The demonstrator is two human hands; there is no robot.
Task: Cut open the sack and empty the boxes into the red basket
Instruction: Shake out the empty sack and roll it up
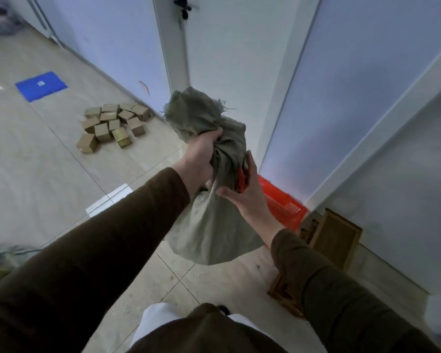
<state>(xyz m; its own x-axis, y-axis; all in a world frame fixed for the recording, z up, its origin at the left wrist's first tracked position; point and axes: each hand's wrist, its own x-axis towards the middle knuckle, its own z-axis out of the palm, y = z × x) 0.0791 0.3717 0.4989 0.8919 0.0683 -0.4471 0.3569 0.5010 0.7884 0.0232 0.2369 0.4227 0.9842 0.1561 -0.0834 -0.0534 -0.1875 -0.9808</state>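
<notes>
Grey-green woven sack (pixel 209 225) hangs in the air in front of me, bunched neck up, frayed top edge flopping above my fist. My left hand (pixel 201 159) is clenched round the gathered neck. My right hand (pixel 247 197) sits flat against the sack's side just below, fingers fairly straight, with something red tucked between palm and cloth; too covered to tell what it is. Red basket (pixel 285 205) is on the floor behind the sack, against the white wall panel, mostly hidden by the sack and my right wrist. Wooden frames (pixel 334 240) lean by the wall just right of the basket, crowding that side. Pile of small cardboard boxes (pixel 112 126) lies well off to the left near the wall base, open tiled floor (pixel 49 161) between. Blue mat (pixel 41 85) further left.
</notes>
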